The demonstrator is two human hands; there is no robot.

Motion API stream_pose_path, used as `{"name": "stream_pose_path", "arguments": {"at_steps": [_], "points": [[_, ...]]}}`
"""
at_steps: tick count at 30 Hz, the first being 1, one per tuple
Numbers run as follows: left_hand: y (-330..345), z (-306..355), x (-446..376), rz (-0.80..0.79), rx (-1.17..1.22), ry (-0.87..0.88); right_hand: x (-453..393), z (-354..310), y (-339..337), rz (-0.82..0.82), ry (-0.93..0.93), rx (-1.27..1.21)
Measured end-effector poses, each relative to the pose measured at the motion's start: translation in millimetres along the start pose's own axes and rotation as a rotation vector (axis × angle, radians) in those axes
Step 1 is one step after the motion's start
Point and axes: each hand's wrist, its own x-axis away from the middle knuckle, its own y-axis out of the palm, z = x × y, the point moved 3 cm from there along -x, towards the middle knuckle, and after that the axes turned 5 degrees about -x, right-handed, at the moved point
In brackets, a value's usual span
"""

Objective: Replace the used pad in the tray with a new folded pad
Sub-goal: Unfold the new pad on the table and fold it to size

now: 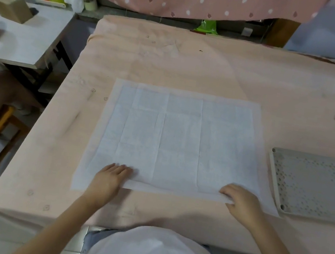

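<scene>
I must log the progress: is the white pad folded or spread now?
Mostly spread: the pad lies flat on the table, crease lines showing; only its near edge is turned over, under both hands.

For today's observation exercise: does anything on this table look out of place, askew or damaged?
Nothing looks damaged or spilled. The white pad lies spread flat, creased only from earlier folds, its near edge under the left hand and right hand. The perforated tray sits squarely beside it.

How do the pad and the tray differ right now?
The pad is a thin white sheet spread flat mid-table; the tray is a rigid grey grid with holes, off to the right. Both hands, left and right, are on the pad's near edge; nothing touches the tray. Both lie flat on the pink cloth.
</scene>
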Motion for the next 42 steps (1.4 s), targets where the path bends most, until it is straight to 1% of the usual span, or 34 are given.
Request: {"name": "stream_pose_path", "arguments": {"at_steps": [2,4,5,6,9,12,14,17,23,25,27,28,30,31,33,35,36,38,40,41,42], "points": [[-4.0,-9.8,6.1,-0.039,0.0,0.026,6.8,8.7,-4.2,-0.029,0.04,-0.06],[-7.8,-15.7,3.9,-0.101,0.0,0.033,3.7,8.3,-8.3,-0.06,0.055,-0.039],[-8.7,-19.0,-0.9,-0.137,0.002,0.013,-1.1,5.7,-11.9,-0.06,0.063,0.005],[-9.4,-24.2,-7.6,-0.185,0.004,-0.045,-7.2,1.9,-17.2,-0.045,0.079,0.055],[-10.2,-43.6,-36.2,-0.301,0.018,-0.307,-28.4,-8.3,-40.0,0.101,0.127,0.144],[-6.8,-61.1,-78.1,-0.349,-0.122,-0.396,-55.0,-15.0,-58.8,0.275,0.144,0.2],[-6.1,-69.2,-105.8,-0.381,-0.209,-0.423,-75.8,-15.3,-66.6,0.321,0.163,0.246],[-0.3,-83.2,-136.1,-0.405,-0.24,-0.469,-104.9,-11.6,-68.6,0.266,0.191,0.331],[19.1,-94.6,-160.6,-0.521,-0.24,-0.492,-139.1,-3.3,-66.1,0.193,0.252,0.349],[22.4,-96.4,-159.9,-0.524,-0.251,-0.506,-143.0,-1.5,-63.2,0.176,0.275,0.354],[24.3,-97.5,-156.1,-0.49,-0.274,-0.528,-144.0,0.9,-58.3,0.18,0.276,0.365],[25.4,-97.2,-153.0,-0.449,-0.273,-0.551,-143.7,2.1,-55.5,0.191,0.269,0.362],[27.0,-87.7,-145.4,-0.31,-0.222,-0.581,-141.6,4.4,-48.9,0.223,0.262,0.34],[28.0,-76.4,-141.8,-0.226,-0.187,-0.543,-139.8,5.4,-45.1,0.247,0.265,0.33],[35.0,-39.9,-135.0,-0.112,-0.129,-0.345,-135.2,5.5,-38.3,0.321,0.269,0.31],[48.8,2.0,-128.2,-0.122,-0.05,-0.144,-129.9,2.5,-31.6,0.423,0.264,0.275],[56.9,18.5,-126.0,-0.143,-0.015,-0.092,-127.2,0.1,-28.0,0.472,0.257,0.245],[71.8,37.4,-123.4,-0.19,0.022,-0.085,-121.4,-9.1,-20.6,0.56,0.222,0.175],[83.3,41.1,-121.8,-0.23,0.015,-0.13,-116.6,-25.7,-9.2,0.607,0.137,0.124],[87.3,40.4,-121.0,-0.246,0.013,-0.147,-114.7,-36.9,-0.9,0.595,0.079,0.111],[90.2,39.8,-120.4,-0.259,0.019,-0.155,-113.8,-49.0,8.5,0.549,0.026,0.108]]}}
